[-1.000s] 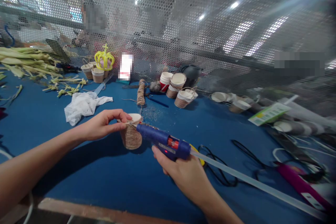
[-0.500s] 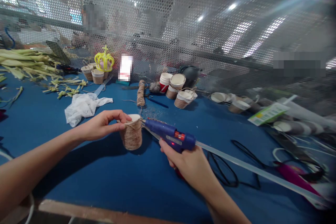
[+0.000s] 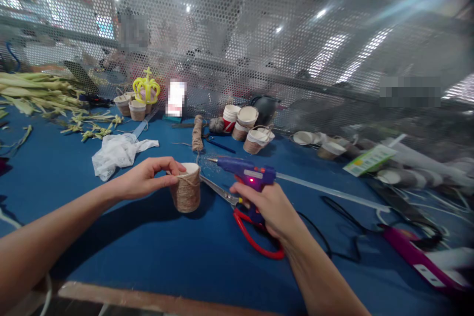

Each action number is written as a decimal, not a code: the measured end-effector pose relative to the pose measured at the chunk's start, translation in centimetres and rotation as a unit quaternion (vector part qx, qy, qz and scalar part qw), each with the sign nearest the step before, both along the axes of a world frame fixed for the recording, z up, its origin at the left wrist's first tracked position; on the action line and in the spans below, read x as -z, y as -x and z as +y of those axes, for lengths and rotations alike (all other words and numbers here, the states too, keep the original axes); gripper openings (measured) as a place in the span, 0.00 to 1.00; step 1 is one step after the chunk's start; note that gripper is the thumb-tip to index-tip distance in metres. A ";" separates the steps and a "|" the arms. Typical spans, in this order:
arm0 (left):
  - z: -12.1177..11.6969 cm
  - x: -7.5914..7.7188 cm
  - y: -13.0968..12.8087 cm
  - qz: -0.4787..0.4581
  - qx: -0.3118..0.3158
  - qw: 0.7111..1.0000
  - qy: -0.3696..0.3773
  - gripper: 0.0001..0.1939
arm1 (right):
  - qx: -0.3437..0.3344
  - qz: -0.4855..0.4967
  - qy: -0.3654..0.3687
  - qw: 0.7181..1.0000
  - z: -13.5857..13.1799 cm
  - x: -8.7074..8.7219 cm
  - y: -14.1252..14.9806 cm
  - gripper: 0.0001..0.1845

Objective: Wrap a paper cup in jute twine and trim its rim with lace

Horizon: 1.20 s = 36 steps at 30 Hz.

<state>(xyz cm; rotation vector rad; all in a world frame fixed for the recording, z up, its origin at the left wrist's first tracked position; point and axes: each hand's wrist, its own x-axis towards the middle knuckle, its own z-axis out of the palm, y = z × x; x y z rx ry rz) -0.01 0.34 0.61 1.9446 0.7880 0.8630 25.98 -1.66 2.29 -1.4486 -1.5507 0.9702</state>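
Note:
My left hand (image 3: 157, 175) pinches the rim of a small paper cup (image 3: 186, 191) wrapped in brown twine, its white inside facing up. In my right hand (image 3: 272, 207) is a blue hot glue gun (image 3: 246, 169) with a red light lit and a long clear glue stick (image 3: 333, 191) coming out of its back. The gun's nozzle points left, apart from the cup and a little above its right side. Red-handled scissors (image 3: 255, 234) lie under the gun, blades towards the cup. A twine bundle (image 3: 197, 133) lies just behind the cup, with a strand running down to it.
Several finished cups (image 3: 255, 140) stand at the back, beside a red and white cup stack (image 3: 230, 117). White crumpled cloth (image 3: 116, 154), corn husks (image 3: 40, 91) and a yellow crown (image 3: 146, 88) lie left. A black cord (image 3: 346, 217) and a purple power strip (image 3: 418, 259) lie right. Perforated metal panel behind.
My right hand has drawn the glue gun away from the cup, up and to the right, uncovering the scissors beneath. My left hand still holds the cup in nearly the same place.

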 end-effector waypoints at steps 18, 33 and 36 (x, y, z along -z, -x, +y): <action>-0.7 -0.6 0.3 -0.001 -0.006 1.000 -0.018 0.11 | 0.125 -0.244 -0.011 0.962 4.7 1.2 -2.4 0.06; -1.1 -0.7 -0.3 0.010 0.022 1.000 -0.018 0.09 | -0.140 -0.186 -0.348 0.908 -1.7 0.7 5.5 0.08; -1.2 -0.7 -0.4 0.017 0.029 0.999 -0.014 0.09 | -0.121 -0.206 -0.332 0.913 -1.8 0.4 5.1 0.07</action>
